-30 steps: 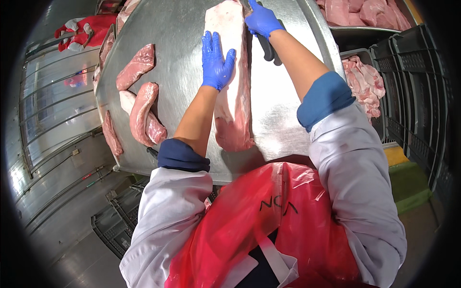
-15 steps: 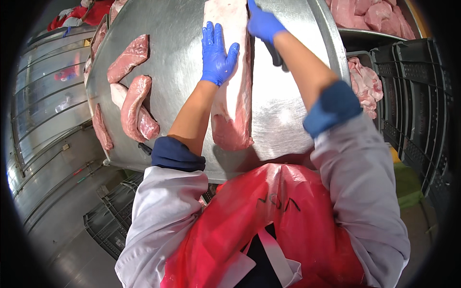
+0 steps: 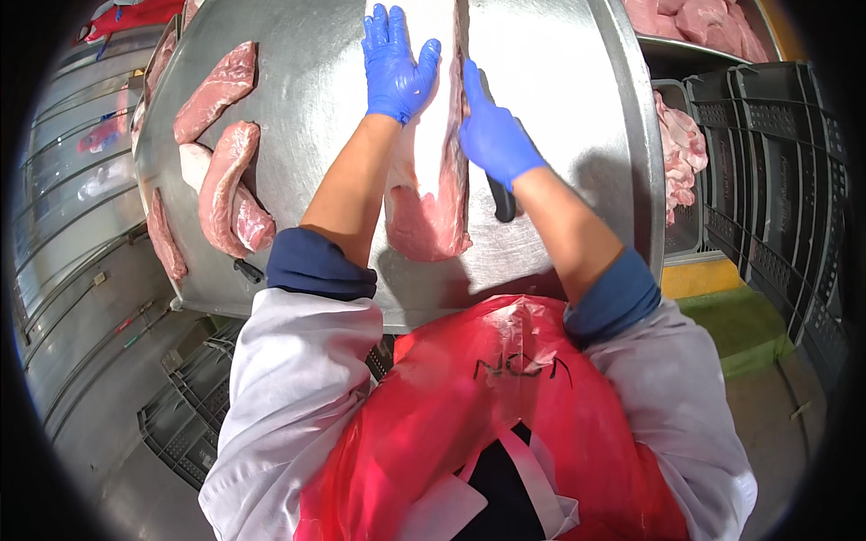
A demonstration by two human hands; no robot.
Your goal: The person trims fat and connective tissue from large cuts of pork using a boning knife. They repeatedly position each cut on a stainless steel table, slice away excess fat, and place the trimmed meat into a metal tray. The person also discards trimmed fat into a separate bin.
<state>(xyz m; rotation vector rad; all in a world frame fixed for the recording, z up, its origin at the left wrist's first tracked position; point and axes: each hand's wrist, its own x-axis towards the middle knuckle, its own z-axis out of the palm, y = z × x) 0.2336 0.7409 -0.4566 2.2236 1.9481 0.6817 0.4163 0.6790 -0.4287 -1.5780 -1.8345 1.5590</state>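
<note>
A long pork loin (image 3: pixel 422 171) lies lengthwise on the metal table, pale fat on top and pink meat at its near end. Gloved in blue, my left hand (image 3: pixel 397 86) rests flat on the loin, fingers spread and pointing away. My right hand (image 3: pixel 496 140), also in a blue glove, grips a knife (image 3: pixel 503 200) along the loin's right edge, index finger stretched forward. The black handle's end sticks out below my palm; the blade is mostly hidden. To the left lie several smaller meat pieces (image 3: pixel 227 185), one slim strip (image 3: pixel 164 236) among them.
The steel table (image 3: pixel 320 54) has a raised right rim. Beyond it stand a tray of meat (image 3: pixel 695 27), a grey bin of pale trimmings (image 3: pixel 681 153) and stacked black crates (image 3: pixel 767 171). Another black handle (image 3: pixel 248 270) lies near the left front edge. More crates (image 3: pixel 185 419) sit low at left.
My right hand has come toward me along the loin's right side with the knife. My left hand stays flat on the loin. The whole view has shifted slightly.
</note>
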